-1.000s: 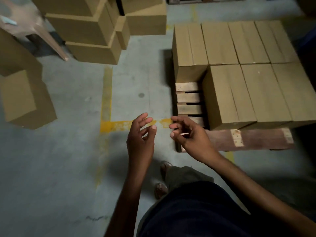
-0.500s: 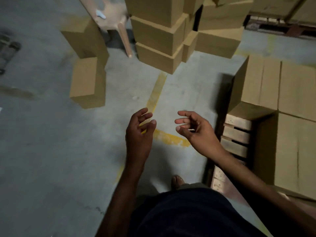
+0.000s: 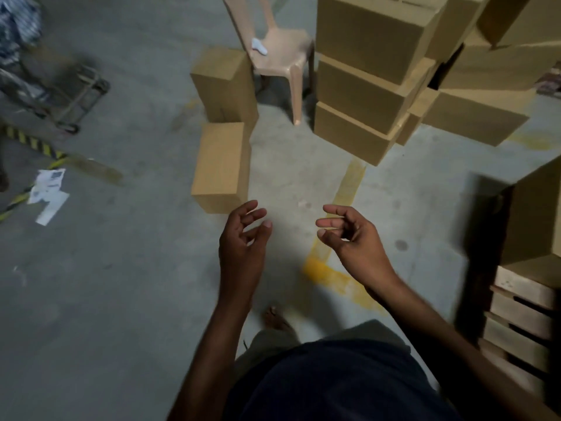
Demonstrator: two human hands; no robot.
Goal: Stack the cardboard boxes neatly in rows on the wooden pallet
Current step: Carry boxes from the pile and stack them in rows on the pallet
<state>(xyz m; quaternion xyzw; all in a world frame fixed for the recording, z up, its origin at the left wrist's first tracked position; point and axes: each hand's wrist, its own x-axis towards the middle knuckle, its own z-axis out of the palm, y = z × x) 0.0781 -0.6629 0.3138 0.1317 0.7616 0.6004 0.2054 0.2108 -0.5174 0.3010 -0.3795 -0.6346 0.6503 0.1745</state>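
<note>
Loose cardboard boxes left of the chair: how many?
2. One brown cardboard box stands beside the beige plastic chair; a second brown box lies nearer, just beyond the left hand. Others may sit off-frame.

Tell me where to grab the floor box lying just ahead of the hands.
The nearest box is probably best taken by its two long sides, one palm each, reaching down from its near end. It lies flat, long axis pointing away, with bare floor along both sides. Its far end sits close to a taller box.
</note>
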